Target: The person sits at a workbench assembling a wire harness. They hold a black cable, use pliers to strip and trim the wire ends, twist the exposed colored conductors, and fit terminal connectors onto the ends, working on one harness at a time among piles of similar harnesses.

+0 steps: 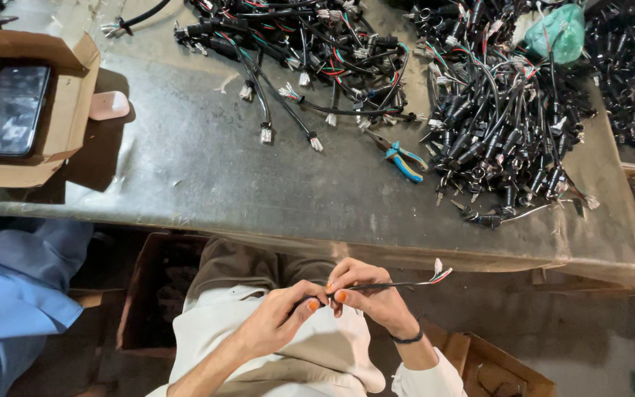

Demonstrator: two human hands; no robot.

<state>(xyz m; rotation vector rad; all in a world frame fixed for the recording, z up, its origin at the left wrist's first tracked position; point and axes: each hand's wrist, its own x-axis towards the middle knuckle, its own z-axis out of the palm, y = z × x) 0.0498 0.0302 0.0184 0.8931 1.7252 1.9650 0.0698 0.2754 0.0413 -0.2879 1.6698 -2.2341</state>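
Left hand (277,320) and right hand (369,290) both pinching thin black cable (387,285), stripped end right of right hand.

Even, moderate overhead light; dull glare on the grey metal tabletop (207,158) toward 11 o'clock; edges bowed by wide-angle distortion.

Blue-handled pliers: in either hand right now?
No, the blue-handled pliers lie on the grey metal table; both hands pinch a thin black cable.

Head-worn view, steeply down over workbench (185,162)
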